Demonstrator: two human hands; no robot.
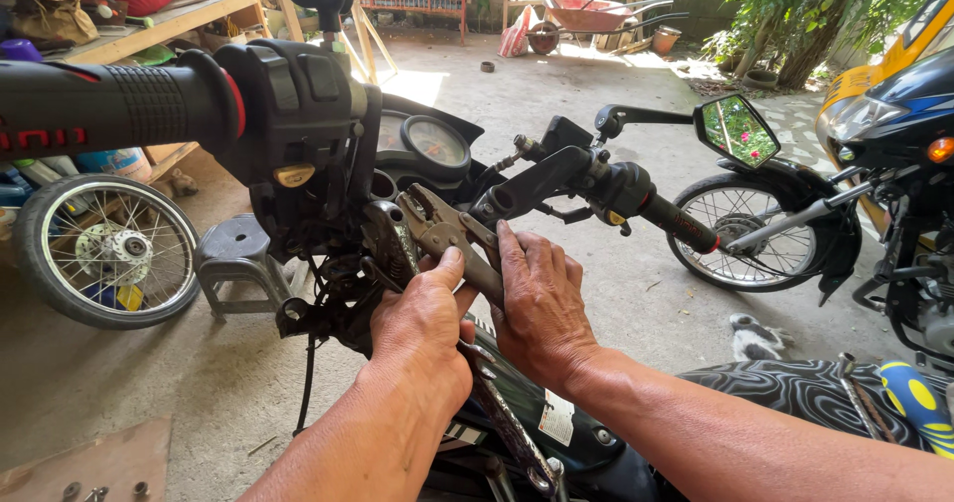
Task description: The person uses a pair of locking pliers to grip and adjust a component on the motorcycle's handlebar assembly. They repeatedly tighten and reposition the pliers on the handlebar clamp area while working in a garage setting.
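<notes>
I look over a motorcycle's handlebars. Its left grip [109,104] fills the upper left and its right grip [681,219] points right. Both my hands hold a pair of grey locking pliers [447,232] at the steering head below the round gauges [432,142]. My left hand [422,328] wraps the pliers' handle, thumb up along it. My right hand [542,308] presses flat against the other side, fingers pointing up. The pliers' jaws sit by the black handlebar clamp [522,189]; what they bite is hidden. The long handle [507,422] runs down between my wrists.
A loose spoked wheel [104,249] and a small grey stool [238,263] stand on the concrete at left. A second motorcycle [884,154] is parked at right, its mirror [737,129] close to the right grip. A screwdriver [914,403] lies on the patterned seat. A wheelbarrow [586,15] stands far back.
</notes>
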